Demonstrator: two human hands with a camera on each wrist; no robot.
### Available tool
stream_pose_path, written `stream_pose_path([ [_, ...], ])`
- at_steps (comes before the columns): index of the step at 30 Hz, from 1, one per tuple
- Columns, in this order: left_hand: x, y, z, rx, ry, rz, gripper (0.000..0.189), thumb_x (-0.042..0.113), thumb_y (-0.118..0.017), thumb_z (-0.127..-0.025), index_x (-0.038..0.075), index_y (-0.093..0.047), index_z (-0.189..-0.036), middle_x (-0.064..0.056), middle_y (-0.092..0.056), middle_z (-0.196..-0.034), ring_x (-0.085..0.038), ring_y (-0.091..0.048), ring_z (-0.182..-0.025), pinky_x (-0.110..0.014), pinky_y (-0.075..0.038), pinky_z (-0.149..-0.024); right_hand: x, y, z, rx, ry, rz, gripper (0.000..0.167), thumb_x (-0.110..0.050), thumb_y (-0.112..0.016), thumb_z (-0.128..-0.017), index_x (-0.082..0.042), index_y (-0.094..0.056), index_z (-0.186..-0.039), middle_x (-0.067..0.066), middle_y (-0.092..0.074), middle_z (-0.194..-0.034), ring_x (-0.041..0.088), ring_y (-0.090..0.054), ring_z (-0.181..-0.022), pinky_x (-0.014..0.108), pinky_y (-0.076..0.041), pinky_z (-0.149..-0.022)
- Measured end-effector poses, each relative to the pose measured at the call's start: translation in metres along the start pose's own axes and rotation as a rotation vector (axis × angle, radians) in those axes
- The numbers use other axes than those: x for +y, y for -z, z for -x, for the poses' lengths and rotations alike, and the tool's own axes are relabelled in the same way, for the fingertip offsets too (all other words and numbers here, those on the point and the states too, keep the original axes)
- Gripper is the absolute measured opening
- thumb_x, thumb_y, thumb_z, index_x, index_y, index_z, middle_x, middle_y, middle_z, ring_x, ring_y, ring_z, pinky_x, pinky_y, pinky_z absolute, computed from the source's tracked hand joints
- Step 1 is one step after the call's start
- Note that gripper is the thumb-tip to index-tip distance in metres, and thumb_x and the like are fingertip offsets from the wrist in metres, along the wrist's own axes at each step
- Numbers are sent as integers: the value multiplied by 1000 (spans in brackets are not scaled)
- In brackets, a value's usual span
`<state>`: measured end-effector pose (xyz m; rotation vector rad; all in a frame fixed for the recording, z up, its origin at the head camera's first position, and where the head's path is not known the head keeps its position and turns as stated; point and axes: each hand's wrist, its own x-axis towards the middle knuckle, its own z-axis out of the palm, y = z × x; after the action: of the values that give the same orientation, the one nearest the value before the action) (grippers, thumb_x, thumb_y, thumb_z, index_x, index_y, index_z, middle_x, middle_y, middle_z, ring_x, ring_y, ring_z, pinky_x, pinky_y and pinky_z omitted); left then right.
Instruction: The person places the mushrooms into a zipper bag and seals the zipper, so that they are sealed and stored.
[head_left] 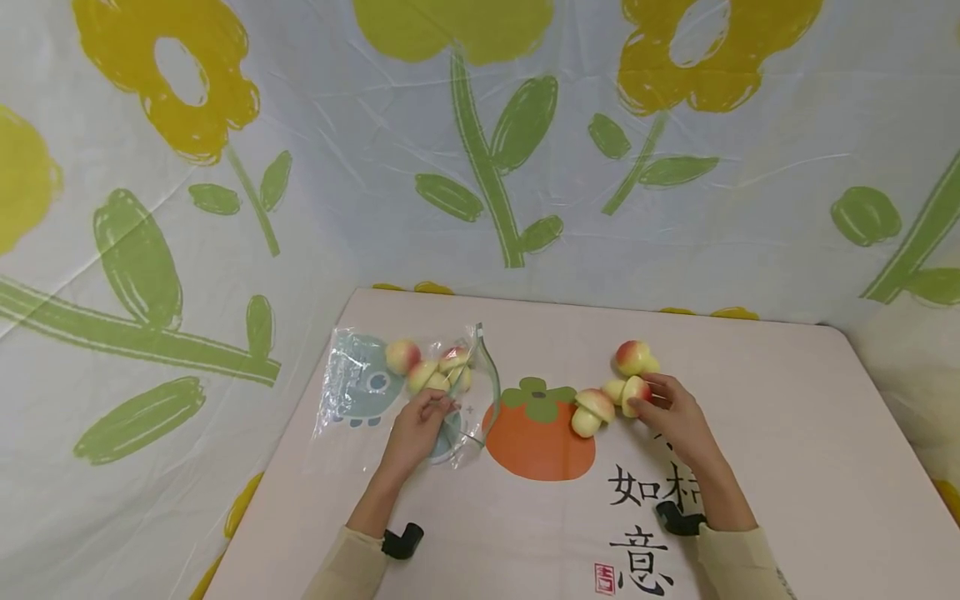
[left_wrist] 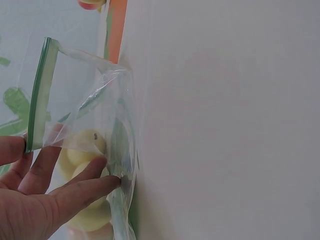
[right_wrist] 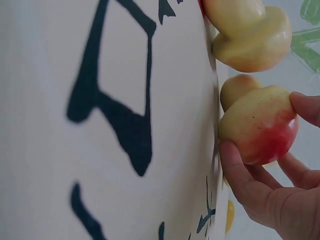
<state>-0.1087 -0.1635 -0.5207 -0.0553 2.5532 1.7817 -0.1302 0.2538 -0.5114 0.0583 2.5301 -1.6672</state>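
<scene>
My left hand (head_left: pixel 417 425) pinches the open mouth of a clear zip bag (left_wrist: pixel 80 75) by its green zip edge. Several toy mushrooms (head_left: pixel 429 377), pale yellow with reddish caps, lie inside the bag. Some of its fingers are spread against the plastic in the left wrist view. On the right, my right hand (head_left: pixel 678 417) grips another toy mushroom (right_wrist: pixel 260 125) by its red-tinted cap, thumb and fingers on opposite sides. Close by lie a mushroom with a pinkish cap (head_left: pixel 592 410) and one with a redder cap (head_left: pixel 636 357).
The pale tabletop (head_left: pixel 810 433) carries a printed orange persimmon (head_left: pixel 540 450), black characters (head_left: pixel 637 485) and a blue figure under the bag. Flower-printed cloth (head_left: pixel 570 233) rises behind and at the left. Black wrist mounts (head_left: pixel 402 542) sit on both forearms.
</scene>
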Motion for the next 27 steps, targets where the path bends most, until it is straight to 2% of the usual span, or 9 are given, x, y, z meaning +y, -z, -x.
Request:
stream_pose_path([
  [10,-2,0,-1,6,-21,-28,19,30,-59,-103,15,-67,-109,1,-75,-102,-22,-62,-115,-52,-40,-99,-11,3,4,47,22,2,70,-32,-70,-96,-1,-36,-149,28,-43,-145,43,-47,-128,11,-43,-81],
  [14,-3,0,-1,7,-17,-20,19,30,-58,-103,14,-67,-109,2,-75,-103,-21,-62,-115,-53,-39,-100,-22,1,6,62,46,-33,68,-30,-71,-96,-3,-38,-149,24,-45,-145,39,-47,-128,14,-43,-82],
  [22,-4,-1,-1,8,-12,-16,19,30,-58,-103,14,-67,-109,3,-75,-102,-21,-62,-115,-52,-40,-99,-50,-13,7,78,154,-100,60,-18,-73,-94,0,-44,-143,17,-48,-142,31,-51,-123,14,-45,-85],
  [27,-5,-2,-2,10,-5,-14,19,29,-58,-103,13,-67,-109,2,-75,-102,-21,-62,-115,-51,-40,-100,-58,-21,3,66,220,-122,56,-16,-74,-93,0,-48,-139,14,-47,-144,16,-54,-117,16,-46,-88],
])
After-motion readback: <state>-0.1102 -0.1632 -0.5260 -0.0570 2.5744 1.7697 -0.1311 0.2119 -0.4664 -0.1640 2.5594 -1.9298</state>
